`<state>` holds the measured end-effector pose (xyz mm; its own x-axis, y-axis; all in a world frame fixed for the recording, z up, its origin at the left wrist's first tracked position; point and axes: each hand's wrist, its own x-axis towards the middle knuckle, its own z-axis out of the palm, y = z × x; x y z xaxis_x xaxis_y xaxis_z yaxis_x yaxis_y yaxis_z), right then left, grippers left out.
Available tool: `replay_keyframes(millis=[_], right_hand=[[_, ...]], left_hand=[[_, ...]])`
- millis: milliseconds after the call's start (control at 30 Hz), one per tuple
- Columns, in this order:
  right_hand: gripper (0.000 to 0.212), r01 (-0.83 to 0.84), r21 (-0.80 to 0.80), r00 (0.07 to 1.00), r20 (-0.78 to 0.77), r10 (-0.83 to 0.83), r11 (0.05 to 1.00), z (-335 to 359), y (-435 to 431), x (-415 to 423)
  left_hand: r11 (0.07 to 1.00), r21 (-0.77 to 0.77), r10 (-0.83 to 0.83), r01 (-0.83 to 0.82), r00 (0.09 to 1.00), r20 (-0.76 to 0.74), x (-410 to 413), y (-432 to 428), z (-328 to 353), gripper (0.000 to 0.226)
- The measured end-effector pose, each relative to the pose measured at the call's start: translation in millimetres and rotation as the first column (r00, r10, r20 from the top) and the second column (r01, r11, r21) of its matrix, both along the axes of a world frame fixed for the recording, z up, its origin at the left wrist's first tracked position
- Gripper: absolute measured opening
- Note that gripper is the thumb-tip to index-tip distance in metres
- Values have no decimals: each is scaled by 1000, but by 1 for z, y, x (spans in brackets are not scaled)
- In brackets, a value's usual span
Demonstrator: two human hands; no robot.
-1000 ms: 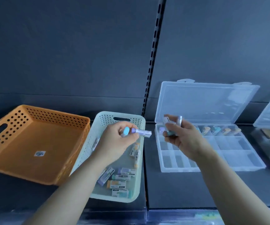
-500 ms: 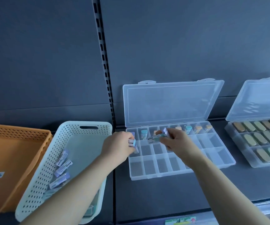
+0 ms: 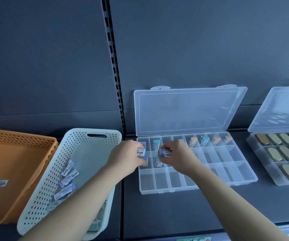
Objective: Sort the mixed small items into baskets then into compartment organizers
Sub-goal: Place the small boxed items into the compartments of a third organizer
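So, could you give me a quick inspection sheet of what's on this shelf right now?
Surface: dark grey shelf, with one seam running front to back.
Job's things: white basket holding labelled tubes; clear organizer, lid open, more tubes along its back row; orange basket, only a sticker inside.
Clutter: second organizer with oval pieces, at right.
Hands: left hand and right hand each pinch tubes over the clear organizer's left compartments.
Cables: nothing seen.
Surroundings: grey back panel with slotted upright.
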<state>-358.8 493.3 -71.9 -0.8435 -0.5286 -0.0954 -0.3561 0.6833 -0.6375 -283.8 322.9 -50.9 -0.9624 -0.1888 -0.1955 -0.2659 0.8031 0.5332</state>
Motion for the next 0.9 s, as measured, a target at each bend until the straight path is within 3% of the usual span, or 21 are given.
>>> replay_keyframes(millis=[100, 200, 333, 433, 467, 567, 667, 800, 900], right_hand=[[11, -23, 71, 1000, -12, 24, 997, -4, -5, 0], [12, -38, 67, 999, -11, 39, 997, -3, -5, 0], [14, -14, -23, 999, 34, 15, 1000, 5, 2, 3], [22, 31, -154, 998, 62, -22, 988, 18, 11, 4], [23, 59, -215, 995, 88, -41, 975, 22, 15, 4], [12, 182, -370, 964, 250, -91, 911, 32, 28, -1], [19, 333, -508, 892, 442, -91, 794, 35, 43, -7], [9, 409, -588, 863, 498, -86, 698, 33, 61, -12], [7, 415, -568, 880, 450, -153, 711, 28, 73, -17]], left_hand=[[997, 66, 35, -33, 999, -32, 2, -4, 4, 34], [960, 262, 117, -95, 991, -71, 6, -8, 9, 22], [835, 524, 187, -167, 982, 15, 10, -14, 21, 33], [654, 721, 233, -229, 968, 96, 8, -11, 24, 31], [632, 742, 236, -222, 968, 88, 8, -9, 24, 32], [685, 712, 219, -153, 976, -1, 6, 4, 24, 30], [761, 638, 234, -121, 968, -96, 1, 21, 22, 23], [878, 469, 224, -93, 946, -232, -8, 43, 16, 20], [931, 363, 150, -43, 951, -272, -16, 56, 10, 16]])
